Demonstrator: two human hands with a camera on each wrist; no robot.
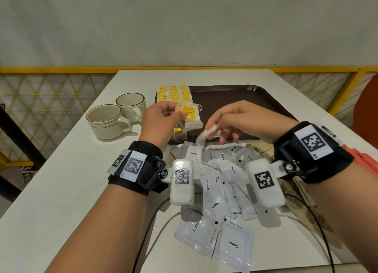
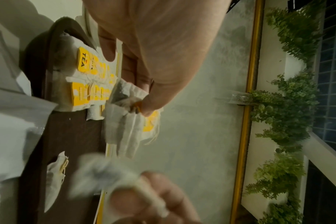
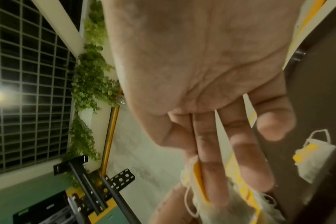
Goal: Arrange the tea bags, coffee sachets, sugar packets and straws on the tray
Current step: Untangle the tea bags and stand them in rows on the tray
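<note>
Fingers: those of the left hand pinch a small bunch of white paper tea bags with yellow tags and hold it above the near left part of the dark brown plastic tray; those of the right hand pinch one blurred white tea bag over the tray's near edge.
Tray: it lies on the white bench, with rows of yellow-tagged tea bags in its far left corner.
Loose bag: one more tea bag lies alone on the tray, seen from the left wrist.
Coffee: grey foil sachets printed "Coffee" lie in a heap on the bench, nearer the person than the tray.
Cups: two cream ceramic cups with brown rim lines stand left of the tray.
Brown paper packets: on the bench right of the sachets, partly hidden by the right wrist.
</note>
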